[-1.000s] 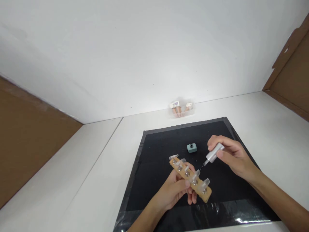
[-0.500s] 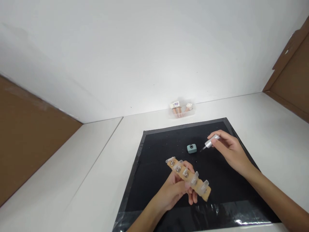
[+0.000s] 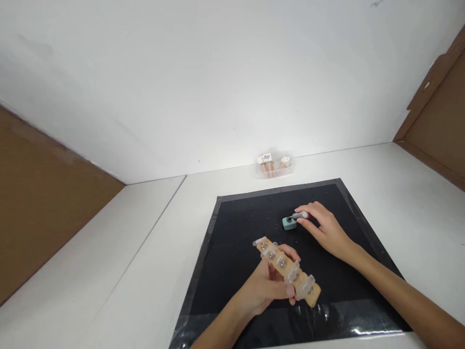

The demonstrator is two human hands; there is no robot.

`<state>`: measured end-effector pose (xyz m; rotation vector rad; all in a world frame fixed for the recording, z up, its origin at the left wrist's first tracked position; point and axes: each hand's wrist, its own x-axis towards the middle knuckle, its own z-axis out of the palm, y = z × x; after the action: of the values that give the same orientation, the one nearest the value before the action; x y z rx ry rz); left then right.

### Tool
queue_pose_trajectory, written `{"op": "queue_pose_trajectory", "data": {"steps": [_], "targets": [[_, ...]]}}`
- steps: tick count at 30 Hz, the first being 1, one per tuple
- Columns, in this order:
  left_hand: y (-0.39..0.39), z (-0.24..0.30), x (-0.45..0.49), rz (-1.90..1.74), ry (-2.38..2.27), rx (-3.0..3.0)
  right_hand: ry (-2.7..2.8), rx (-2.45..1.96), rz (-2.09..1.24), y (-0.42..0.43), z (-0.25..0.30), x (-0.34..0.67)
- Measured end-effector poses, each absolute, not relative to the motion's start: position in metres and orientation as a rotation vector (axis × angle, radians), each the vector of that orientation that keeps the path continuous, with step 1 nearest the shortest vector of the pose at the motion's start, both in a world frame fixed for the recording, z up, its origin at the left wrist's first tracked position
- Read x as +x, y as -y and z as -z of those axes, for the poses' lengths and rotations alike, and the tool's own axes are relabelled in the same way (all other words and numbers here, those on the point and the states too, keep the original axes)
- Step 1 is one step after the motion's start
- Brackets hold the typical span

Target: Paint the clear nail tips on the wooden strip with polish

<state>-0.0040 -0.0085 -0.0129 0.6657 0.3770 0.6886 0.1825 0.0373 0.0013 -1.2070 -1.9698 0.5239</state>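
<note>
Black mat (image 3: 232, 252): left hand (image 3: 267, 287) grips wooden strip (image 3: 287, 269); right hand (image 3: 324, 230) pinches silver cap (image 3: 300, 215); tub (image 3: 275, 169) labels unreadable.

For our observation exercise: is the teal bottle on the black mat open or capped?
Open: the teal bottle shows a dark mouth; the right hand holds its silver cap tilted, not seated.

text: none legible | labels on items in clear tray (image 3: 275, 166) by wall: too small/blurred
</note>
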Motion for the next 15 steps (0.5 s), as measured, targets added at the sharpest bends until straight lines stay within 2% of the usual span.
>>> {"op": "queue_pose_trajectory", "data": {"steps": [15], "targets": [[0.019,0.003,0.002,-0.630,-0.624,0.904,1.985,-1.223,-0.510,-0.044,0.004,0.168]]}}
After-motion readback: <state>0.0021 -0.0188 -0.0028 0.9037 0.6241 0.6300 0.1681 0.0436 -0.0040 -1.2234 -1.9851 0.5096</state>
